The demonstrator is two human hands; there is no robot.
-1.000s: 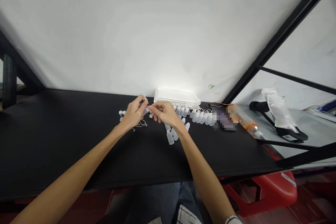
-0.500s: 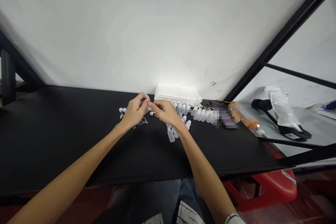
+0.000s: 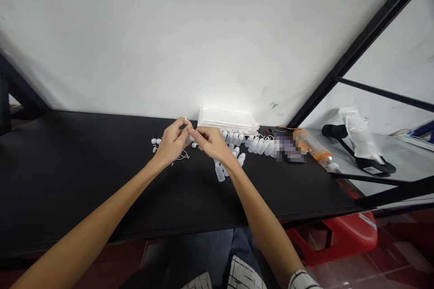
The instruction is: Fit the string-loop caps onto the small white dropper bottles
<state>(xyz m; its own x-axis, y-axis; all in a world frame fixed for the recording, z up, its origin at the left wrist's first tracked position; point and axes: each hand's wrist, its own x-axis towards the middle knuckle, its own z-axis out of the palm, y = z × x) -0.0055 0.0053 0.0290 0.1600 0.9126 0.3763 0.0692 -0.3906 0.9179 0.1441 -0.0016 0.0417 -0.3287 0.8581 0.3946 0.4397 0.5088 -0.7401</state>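
Observation:
My left hand (image 3: pixel 172 143) is closed, its fingers bent round a small translucent plastic bottle (image 3: pixel 189 139) that is mostly hidden. A tiny white tip pokes up above the fingertips. My right hand (image 3: pixel 213 144) meets it there, thumb and fingers pinched together at the bottle's upper part. Beside the left hand lie small white caps (image 3: pixel 156 141) and thin white tubes (image 3: pixel 183 156). Several loose plastic bottles (image 3: pixel 219 172) lie under and beside my right wrist. More bottles with tubes on top (image 3: pixel 261 145) stand or lean in a row farther right.
A stack of white trays or boxes (image 3: pixel 227 119) lies against the wall on the black table (image 3: pixel 84 180). To the right are a blurred-out dark item (image 3: pixel 290 146) and an orange-labelled drink bottle (image 3: pixel 313 148). Past the black frame rests a sandal (image 3: pixel 371 165); a red stool (image 3: pixel 346 237) stands below.
Both hands stay together at the same spot, with only slight finger movement around the small bottle. The whole view has shifted a little.

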